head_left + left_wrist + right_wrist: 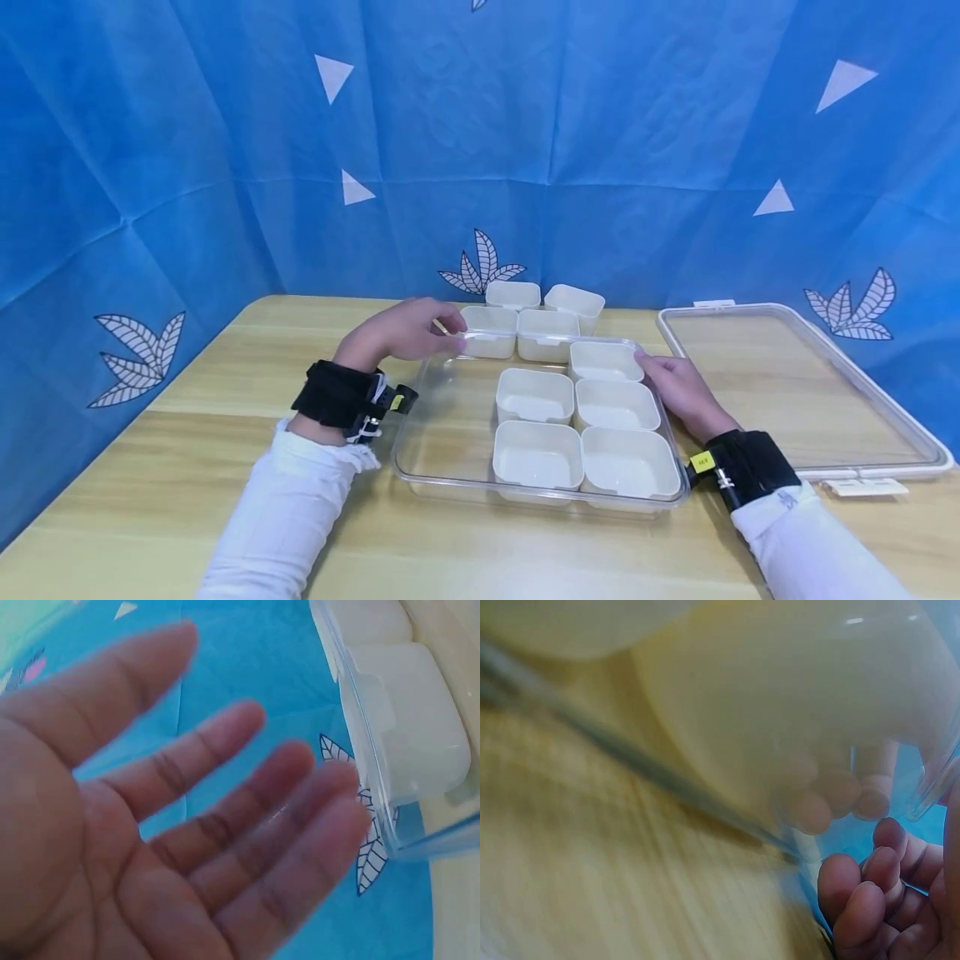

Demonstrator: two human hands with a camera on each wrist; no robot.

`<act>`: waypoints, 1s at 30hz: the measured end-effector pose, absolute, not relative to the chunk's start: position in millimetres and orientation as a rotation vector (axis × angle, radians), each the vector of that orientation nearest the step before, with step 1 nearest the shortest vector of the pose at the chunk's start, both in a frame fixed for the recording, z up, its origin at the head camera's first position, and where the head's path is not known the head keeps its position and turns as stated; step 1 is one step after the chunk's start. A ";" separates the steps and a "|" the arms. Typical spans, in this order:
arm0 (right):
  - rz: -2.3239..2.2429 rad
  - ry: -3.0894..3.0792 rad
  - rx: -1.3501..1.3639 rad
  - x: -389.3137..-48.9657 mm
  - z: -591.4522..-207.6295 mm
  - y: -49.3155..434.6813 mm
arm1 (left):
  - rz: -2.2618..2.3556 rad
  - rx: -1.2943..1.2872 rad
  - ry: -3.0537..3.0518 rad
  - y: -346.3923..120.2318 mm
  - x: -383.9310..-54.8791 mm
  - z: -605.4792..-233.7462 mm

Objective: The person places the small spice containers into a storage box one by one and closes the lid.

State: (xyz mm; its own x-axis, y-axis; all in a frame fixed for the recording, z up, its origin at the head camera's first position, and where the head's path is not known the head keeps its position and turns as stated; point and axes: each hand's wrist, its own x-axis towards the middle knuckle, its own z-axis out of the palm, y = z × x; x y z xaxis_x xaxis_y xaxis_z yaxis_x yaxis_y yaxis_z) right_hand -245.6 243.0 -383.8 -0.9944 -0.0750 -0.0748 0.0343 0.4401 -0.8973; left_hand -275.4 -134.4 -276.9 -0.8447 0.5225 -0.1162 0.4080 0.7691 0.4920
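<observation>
A clear plastic bin stands on the table, several small off-white square containers inside its middle and right side. My right hand grips the bin's right wall near the far corner, thumb at the rim beside a container. In the right wrist view, its curled fingers lie outside the clear wall. At the bin's far left corner, my left hand hovers with relaxed, spread fingers and holds nothing. Near its fingertips is a container behind the bin.
Other off-white containers stand behind the bin, close to the blue cloth. A clear lid with a white rim and clips lies at the right on the wooden table.
</observation>
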 end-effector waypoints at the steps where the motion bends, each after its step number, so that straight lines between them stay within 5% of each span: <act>1: -1.614 2.576 -0.038 -244.6 -383.9 243.3 | 0.680 0.715 2.725 -136.9 -277.2 -278.2; 30: -1.643 2.589 -0.033 -244.5 -388.4 242.3 | 0.733 0.645 2.580 -168.1 -309.3 -325.4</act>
State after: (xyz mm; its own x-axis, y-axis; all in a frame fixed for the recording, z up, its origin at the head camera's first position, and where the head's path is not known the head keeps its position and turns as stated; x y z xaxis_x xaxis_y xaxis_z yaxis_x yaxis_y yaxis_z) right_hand -244.5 242.3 -388.4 -0.9970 -0.0579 -0.0515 0.0219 0.4264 -0.9043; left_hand -309.3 -168.1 -325.4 -0.8223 0.5206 -0.2297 0.3220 0.7585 0.5665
